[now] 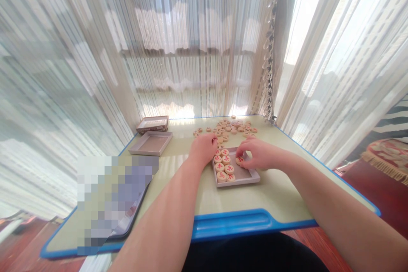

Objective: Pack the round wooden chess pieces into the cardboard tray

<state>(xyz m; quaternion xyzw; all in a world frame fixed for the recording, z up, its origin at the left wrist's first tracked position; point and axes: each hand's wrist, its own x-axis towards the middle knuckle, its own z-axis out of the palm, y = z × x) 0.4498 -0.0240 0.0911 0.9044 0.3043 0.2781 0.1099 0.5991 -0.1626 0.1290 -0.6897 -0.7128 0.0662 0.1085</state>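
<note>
1. The left hand [204, 148] reaches forward over the table [280, 195] with the forearm nearly straight and the palm down. Its fingers curl onto the near edge of the loose pieces [230, 127], just beyond the far left corner of the grey tray [251, 176].
2. Whether those curled fingers hold a disc I cannot tell, because the knuckles hide the fingertips.
3. The right hand [259, 154] comes in from the right with the wrist low and the fingers bent toward the tray. Thumb and fingertips pinch a xiangqi piece [239, 160], a pale round disc with a red character.
4. That piece sits inside the tray, beside the packed pieces [223, 165], which lie flat in rows along its left side.
5. Further left, well apart from both hands, lie a shallow grey lid [150, 143] and, behind it, a brown box [153, 124].
6. Sheer curtains [191, 42] hang behind the table.
</note>
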